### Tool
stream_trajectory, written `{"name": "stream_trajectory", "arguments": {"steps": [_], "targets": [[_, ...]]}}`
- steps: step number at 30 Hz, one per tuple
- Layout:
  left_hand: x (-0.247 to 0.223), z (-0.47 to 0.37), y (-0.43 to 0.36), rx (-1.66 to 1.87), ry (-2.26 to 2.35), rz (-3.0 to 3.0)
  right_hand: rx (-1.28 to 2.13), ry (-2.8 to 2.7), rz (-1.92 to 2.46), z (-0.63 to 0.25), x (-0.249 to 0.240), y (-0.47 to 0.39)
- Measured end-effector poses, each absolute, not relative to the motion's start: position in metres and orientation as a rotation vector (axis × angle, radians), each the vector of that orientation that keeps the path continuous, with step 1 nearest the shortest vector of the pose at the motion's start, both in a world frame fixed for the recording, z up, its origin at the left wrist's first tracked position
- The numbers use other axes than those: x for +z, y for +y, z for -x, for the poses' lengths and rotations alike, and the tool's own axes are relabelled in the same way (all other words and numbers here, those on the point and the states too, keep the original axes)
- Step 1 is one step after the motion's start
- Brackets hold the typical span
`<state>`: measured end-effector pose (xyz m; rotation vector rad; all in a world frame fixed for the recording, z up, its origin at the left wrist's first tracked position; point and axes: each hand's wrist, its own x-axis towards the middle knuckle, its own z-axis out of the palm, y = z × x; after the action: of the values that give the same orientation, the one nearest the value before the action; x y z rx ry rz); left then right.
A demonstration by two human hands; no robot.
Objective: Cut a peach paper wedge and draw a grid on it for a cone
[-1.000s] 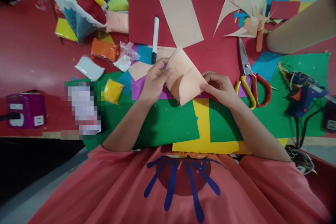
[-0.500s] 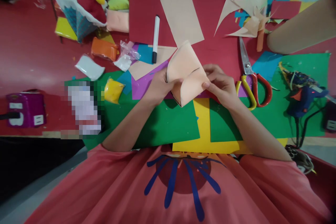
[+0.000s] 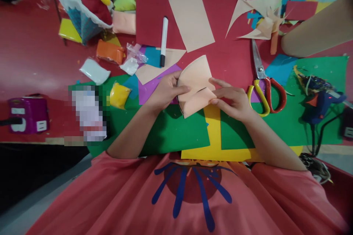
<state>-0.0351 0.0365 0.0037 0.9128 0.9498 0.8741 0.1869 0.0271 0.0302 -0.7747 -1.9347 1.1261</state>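
"Head view: where is the paper?"

"The peach paper piece is between both hands, above the purple sheet and the green sheet. Whether its underside touches them, I can't tell."

"And the fingers?"

"The left hand grips the curved left edge, thumb flat on the face, the other fingers mostly hidden behind. The right hand pinches the right end of the folded flap between thumb and fingers; its index finger is apart from the thumb, reaching to the upper right edge."

"How would it handle?"

"Light, I'd judge, and fairly stiff, like thin card: springy at the fold, easy to crease, not slippery. Take it by the margins with light pressure; a thumb pushed into the middle might dent it."

"What's near it?"

"Beyond it, a pale paper strip and a marker. Just right of the right hand, scissors lie with blades spread slightly, pointing away from the person."

"Farther out?"

"A yellow packet to the left, and a blue glue gun at far right."
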Motion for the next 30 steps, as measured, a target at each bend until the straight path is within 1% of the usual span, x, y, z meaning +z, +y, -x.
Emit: {"name": "stream_trajectory", "arguments": {"steps": [3, 7, 13, 21, 30], "targets": [[0.007, 0.034, 0.037, 0.887, 0.957, -0.978, 1.206, -1.854, 0.840, -0.185, 0.031, 0.027], [0.010, 0.031, 0.035, 0.936, 1.086, -1.165, 1.268, -1.783, 0.921, -0.183, 0.031, 0.024], [0.009, 0.027, 0.032, 0.961, 1.107, -1.405, 1.203, -1.713, 1.107, -0.182, 0.024, 0.024], [0.010, 0.023, 0.027, 0.953, 1.020, -1.328, 1.187, -1.626, 1.168, -0.178, 0.021, 0.022], [0.014, 0.022, 0.025, 1.009, 1.052, -1.326, 1.144, -1.688, 1.234, -0.178, 0.022, 0.020]]}}
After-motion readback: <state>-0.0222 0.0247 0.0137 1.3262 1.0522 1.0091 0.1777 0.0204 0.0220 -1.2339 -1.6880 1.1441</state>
